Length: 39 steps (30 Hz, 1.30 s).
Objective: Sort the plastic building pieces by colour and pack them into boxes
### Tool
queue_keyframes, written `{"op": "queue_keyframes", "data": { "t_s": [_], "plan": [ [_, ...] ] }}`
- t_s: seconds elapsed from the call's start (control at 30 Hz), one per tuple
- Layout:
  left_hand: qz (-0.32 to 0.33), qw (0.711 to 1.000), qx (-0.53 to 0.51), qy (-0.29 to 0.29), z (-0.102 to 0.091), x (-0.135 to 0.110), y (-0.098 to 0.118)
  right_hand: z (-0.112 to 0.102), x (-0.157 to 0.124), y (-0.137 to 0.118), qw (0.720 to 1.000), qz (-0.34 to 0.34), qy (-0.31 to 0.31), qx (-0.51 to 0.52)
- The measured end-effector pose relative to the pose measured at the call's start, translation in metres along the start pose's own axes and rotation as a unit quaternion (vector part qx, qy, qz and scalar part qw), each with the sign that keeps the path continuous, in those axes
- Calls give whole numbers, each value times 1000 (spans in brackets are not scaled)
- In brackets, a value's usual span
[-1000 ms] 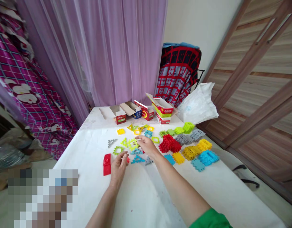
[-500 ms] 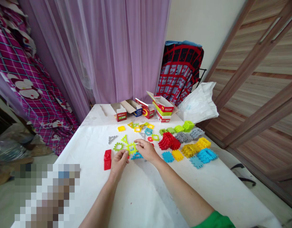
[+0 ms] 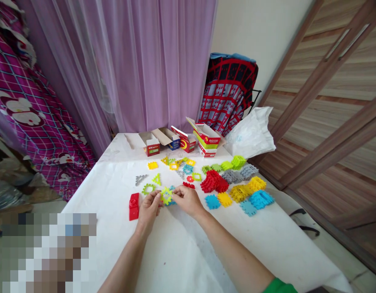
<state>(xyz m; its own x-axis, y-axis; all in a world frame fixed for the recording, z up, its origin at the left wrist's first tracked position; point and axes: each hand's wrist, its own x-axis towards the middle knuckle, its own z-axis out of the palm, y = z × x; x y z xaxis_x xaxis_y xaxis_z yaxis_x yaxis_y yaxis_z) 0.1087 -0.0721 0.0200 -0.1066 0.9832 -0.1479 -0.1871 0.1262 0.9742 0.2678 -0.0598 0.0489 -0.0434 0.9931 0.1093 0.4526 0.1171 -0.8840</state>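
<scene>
My left hand (image 3: 148, 206) and my right hand (image 3: 185, 199) meet over the white table (image 3: 181, 252), fingers pinched on a yellow-green square toothed frame piece (image 3: 166, 195) held between them. A blue piece (image 3: 172, 201) lies just under it. A red block (image 3: 133, 206) rests left of my left hand. Flat pieces lie beyond the hands: a green ring (image 3: 148, 189), a grey triangle (image 3: 140, 179), a green triangle (image 3: 157, 179).
Stacks of red (image 3: 212, 182), yellow (image 3: 247, 189), blue (image 3: 258, 199), grey (image 3: 236, 175) and green (image 3: 232, 164) pieces sit to the right. Open small cartons (image 3: 181, 142) and a white plastic bag (image 3: 251, 132) stand at the far edge. Purple curtain behind, wooden wardrobe right.
My right hand drew back from the scattered pieces with the yellow-green frame, and my left hand closed in on it. Both hands now hold it together, nearer to me.
</scene>
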Motion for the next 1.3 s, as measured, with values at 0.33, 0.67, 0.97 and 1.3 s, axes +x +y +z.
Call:
{"op": "queue_keyframes", "data": {
  "t_s": [0.33,0.67,0.97,1.3],
  "plan": [
    [-6,999,29,-27,0,-4,-3,2,-13,-3,1000,0,15,-17],
    [-37,992,70,-95,-3,-2,-8,-45,-13,-34,864,-276,-141,-397],
    [-29,987,97,-126,-3,-8,6,-51,-8,-35,829,-314,-174,-429],
    [-8,984,130,-119,1,-9,7,-281,60,10,819,0,50,-572]
  ]
}}
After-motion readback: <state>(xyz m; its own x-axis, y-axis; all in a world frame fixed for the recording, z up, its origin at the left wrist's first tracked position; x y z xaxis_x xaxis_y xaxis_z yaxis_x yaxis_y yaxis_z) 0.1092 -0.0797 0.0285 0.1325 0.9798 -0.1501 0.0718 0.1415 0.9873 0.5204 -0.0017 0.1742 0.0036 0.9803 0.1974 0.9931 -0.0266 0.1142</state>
